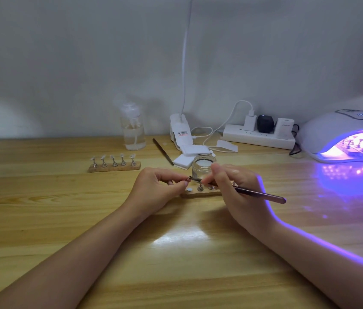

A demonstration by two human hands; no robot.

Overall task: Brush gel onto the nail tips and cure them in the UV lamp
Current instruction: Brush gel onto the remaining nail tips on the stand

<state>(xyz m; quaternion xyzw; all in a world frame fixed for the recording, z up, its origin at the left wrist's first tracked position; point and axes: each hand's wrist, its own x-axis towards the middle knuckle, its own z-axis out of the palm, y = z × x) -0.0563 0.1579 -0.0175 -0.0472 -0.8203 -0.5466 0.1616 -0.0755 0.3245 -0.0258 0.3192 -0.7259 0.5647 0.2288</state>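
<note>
Nail tips were hard to make out at the centre of the frame, where the left hand (pixel 158 186) had its fingers curled and pinched a small metal stand (pixel 188 178) between thumb and fingertips — whether a tip sat on it could not be told. The right hand (pixel 231 186) gripped a slim dark brush (pixel 260 194), its handle running out to the right and its working end meeting the stand. Just below both hands lay a wooden holder strip (pixel 200 194) on the desk (pixel 64 219), with one upright stand on it and a small white disc at its left end. Behind the hands stood an open glass jar (pixel 204 165). To the left of centre a second wooden strip (pixel 114 167) carried five stands with pale nail tips. At the right edge of the frame the white UV lamp (pixel 336 128) glowed violet — another strip of stands sat inside it. Farther back were a clear pump bottle (pixel 132 132), a second brush (pixel 162 151), white pads (pixel 192 150) and a power strip (pixel 258 138).
</note>
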